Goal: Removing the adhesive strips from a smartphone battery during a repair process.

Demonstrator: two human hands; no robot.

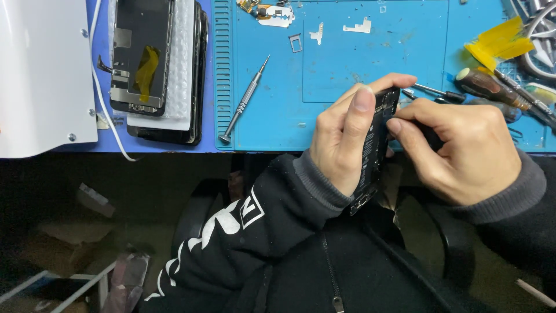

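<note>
My left hand (pixel 344 136) grips an opened black phone body (pixel 376 153), held on edge over the near rim of the blue work mat (pixel 272 116). My thumb lies along the phone's inner face. My right hand (pixel 463 150) pinches a small dark tool against the phone's upper edge; the tool's tip is hidden by my fingers. Both sleeves are black with grey cuffs.
A loose screwdriver (pixel 243 101) lies on the mat at left. A stack of phone screens (pixel 153 64) sits on white foam at the far left, by a white device (pixel 43 75). Small metal brackets (pixel 356 26) lie at the back, with more screwdrivers (pixel 492 87) and yellow tape (pixel 498 40) at right.
</note>
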